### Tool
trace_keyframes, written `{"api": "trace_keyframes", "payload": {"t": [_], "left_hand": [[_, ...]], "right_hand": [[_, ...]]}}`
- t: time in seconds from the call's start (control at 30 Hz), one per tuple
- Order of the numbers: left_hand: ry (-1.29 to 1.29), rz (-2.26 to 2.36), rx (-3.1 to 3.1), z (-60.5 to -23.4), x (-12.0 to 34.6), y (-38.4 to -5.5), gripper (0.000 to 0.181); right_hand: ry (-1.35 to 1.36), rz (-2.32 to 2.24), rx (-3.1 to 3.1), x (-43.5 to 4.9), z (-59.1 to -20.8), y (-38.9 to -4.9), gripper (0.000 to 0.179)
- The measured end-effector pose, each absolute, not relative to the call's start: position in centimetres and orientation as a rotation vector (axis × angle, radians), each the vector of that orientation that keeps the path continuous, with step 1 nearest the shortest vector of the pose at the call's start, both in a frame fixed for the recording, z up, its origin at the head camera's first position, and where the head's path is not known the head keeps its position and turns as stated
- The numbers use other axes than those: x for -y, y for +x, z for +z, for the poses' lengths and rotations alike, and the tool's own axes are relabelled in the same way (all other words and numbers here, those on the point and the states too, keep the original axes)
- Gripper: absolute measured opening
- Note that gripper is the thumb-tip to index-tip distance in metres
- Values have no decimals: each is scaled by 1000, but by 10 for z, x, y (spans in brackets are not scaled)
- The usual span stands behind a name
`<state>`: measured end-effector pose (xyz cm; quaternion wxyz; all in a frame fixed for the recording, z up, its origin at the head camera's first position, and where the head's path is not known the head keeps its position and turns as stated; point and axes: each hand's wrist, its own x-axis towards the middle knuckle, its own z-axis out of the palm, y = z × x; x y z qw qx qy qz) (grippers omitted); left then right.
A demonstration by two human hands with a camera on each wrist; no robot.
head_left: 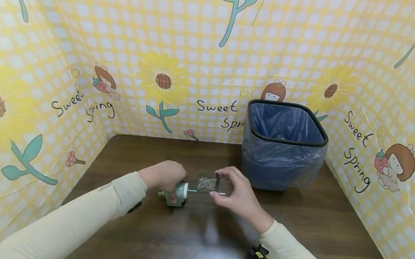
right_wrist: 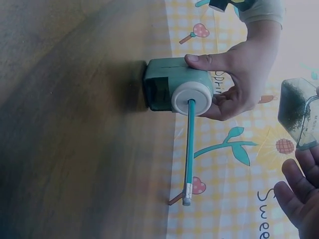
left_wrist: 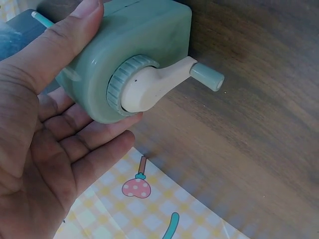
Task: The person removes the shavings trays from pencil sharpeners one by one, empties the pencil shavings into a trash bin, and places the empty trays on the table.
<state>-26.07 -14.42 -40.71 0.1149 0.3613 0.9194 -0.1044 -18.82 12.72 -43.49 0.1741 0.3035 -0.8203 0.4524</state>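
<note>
A green crank pencil sharpener (left_wrist: 144,30) is gripped by my left hand (head_left: 165,176), thumb on one side and fingers on the other. Its white crank arm (left_wrist: 159,84) with a green knob shows in the left wrist view. A teal pencil (right_wrist: 190,149) sticks out of the sharpener's round white front, eraser end outward. Beside it, my right hand (head_left: 239,193) holds a clear shavings drawer (head_left: 207,183) between thumb and fingers, apart from the sharpener. Grey shavings (right_wrist: 295,102) lie inside the drawer. In the right wrist view the drawer is partly cut off.
A blue trash bin (head_left: 280,169) with a black rim and a clear plastic liner stands at the back right of the brown wooden table (head_left: 138,149). Yellow checked cloth (head_left: 198,45) with flower prints hangs around the table on the back and sides.
</note>
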Motion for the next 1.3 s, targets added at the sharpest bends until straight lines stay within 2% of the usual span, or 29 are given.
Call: {"api": "trace_keyframes", "payload": {"t": [1.3], "left_hand": [[1061, -140, -2709, -415, 155, -266, 58]], "right_hand": [[835, 1267, 2312, -151, -400, -193, 53]]}}
